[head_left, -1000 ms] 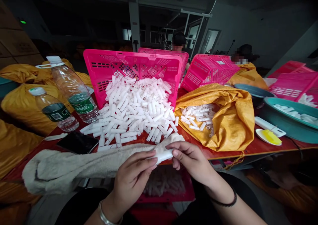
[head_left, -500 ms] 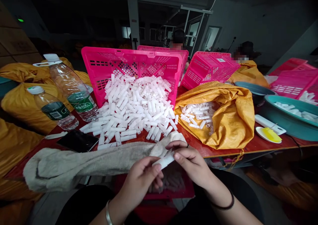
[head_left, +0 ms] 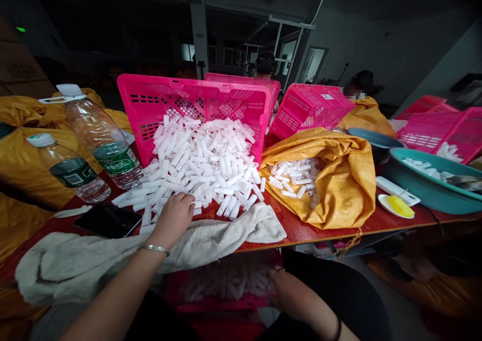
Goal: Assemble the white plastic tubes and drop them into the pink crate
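Observation:
A heap of short white plastic tubes (head_left: 211,160) spills from a tipped pink basket (head_left: 196,92) onto the red table. At the heap's near edge, my left hand (head_left: 176,215) reaches in from above, its fingers bent together over a tube; the fingertips are partly hidden. Below the table edge, my right hand (head_left: 288,286) is at the right side of a lower pink basket (head_left: 218,306) of similar tubes. Its fingers are dark and mostly hidden, so what they hold does not show. A grey cloth (head_left: 211,240) lies along the table edge under my left forearm.
Two plastic bottles (head_left: 109,150) and a black phone (head_left: 107,219) stand or lie at left. To the right are an orange sack (head_left: 346,180) with tubes inside, a yellow sponge (head_left: 399,205) on a dish and a teal basin (head_left: 433,185). Other people sit behind the baskets.
Both hands were together on one white tube above the cloth. Since then my left hand has gone forward to the heap, and my right hand has dropped to the lower basket.

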Action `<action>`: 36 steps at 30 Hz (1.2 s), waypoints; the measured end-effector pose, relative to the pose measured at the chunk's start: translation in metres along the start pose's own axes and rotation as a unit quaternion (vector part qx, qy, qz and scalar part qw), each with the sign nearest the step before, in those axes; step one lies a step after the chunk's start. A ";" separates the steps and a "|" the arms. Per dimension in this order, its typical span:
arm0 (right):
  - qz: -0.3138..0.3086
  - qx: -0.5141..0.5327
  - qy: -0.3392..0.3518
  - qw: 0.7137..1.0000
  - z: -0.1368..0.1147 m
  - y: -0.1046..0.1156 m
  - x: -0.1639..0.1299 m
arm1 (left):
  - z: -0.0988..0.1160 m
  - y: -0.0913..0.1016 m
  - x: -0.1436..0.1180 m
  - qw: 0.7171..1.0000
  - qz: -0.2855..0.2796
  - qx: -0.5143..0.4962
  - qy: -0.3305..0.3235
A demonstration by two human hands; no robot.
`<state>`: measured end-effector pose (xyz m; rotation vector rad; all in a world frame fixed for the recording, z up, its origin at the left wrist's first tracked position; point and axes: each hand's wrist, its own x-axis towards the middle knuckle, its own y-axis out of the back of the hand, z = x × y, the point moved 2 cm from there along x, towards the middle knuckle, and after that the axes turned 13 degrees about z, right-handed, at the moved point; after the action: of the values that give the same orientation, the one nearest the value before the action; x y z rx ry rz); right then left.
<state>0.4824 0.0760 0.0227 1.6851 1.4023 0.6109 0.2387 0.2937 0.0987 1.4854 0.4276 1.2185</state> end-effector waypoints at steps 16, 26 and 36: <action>0.382 0.063 0.130 0.913 -0.021 0.102 0.096 | 0.033 0.027 -0.011 0.914 0.042 -0.370 0.161; 0.304 0.382 0.281 0.826 -0.081 0.090 0.017 | 0.095 0.029 -0.061 0.531 -0.043 -0.781 0.327; 0.088 0.569 0.035 0.817 -0.087 0.082 0.021 | 0.092 0.070 -0.071 0.843 0.270 -0.403 -0.233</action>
<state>0.4637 0.1193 0.1345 2.7450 1.8270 -0.1964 0.2643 0.1677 0.1422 1.0919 -0.8134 1.1722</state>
